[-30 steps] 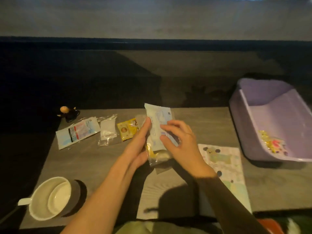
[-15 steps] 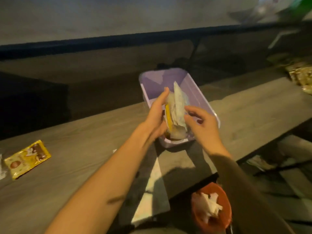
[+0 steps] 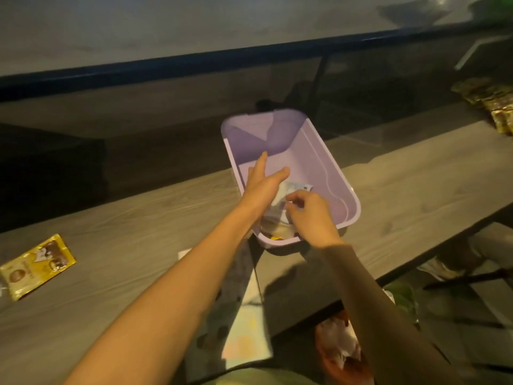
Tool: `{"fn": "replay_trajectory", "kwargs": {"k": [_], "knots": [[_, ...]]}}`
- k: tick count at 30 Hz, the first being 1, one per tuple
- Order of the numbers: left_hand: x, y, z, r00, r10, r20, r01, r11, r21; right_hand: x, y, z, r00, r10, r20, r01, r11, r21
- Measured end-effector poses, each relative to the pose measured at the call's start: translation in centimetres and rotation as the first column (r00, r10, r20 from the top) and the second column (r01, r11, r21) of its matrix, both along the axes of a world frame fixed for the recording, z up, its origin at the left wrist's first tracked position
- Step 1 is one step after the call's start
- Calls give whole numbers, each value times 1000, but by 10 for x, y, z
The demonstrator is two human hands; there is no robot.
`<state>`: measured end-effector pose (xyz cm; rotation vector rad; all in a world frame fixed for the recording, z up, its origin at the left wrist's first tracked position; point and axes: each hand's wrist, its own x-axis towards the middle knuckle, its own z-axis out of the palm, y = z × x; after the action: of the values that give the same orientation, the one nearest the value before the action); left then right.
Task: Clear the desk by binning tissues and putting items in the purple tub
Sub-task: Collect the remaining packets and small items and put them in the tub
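Note:
The purple tub (image 3: 319, 140) stands on the grey wooden desk (image 3: 416, 184), straight ahead. A bundle of white and clear plastic packets (image 3: 280, 195) lies low inside its near end, over something yellow. My left hand (image 3: 263, 184) stretches flat over the tub with fingers spread, its palm resting against the bundle's left side. My right hand (image 3: 308, 212) is curled over the near rim, fingertips pinching the bundle's right edge. Both hands hide most of the packets.
A yellow sachet (image 3: 36, 265) lies on the desk at far left. A patterned paper sheet (image 3: 244, 323) sits at the near edge, partly under my left arm. Below the desk edge stands an orange bin (image 3: 341, 348) holding white tissues. Golden packets (image 3: 497, 107) lie far right.
The view swung right from the desk's left side to the tub. Both hands carried the packet bundle over the tub and lowered it inside. My left hand opened flat.

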<state>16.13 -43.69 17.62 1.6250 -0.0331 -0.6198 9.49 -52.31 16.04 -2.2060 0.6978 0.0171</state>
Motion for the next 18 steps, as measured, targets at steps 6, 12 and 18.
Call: {"fn": "replay_trajectory", "kwargs": {"k": [6, 12, 18], "knots": [[5, 62, 19, 985, 174, 21, -168, 972, -165, 17, 51, 12, 976, 84, 201, -66, 994, -92], [-1, 189, 16, 923, 384, -32, -384, 909, -162, 41, 159, 13, 915, 257, 312, -234, 966, -110], [-13, 335, -13, 798, 601, -39, -602, 794, -80, 59, 290, -13, 879, 432, 203, -446, 895, 27]]}}
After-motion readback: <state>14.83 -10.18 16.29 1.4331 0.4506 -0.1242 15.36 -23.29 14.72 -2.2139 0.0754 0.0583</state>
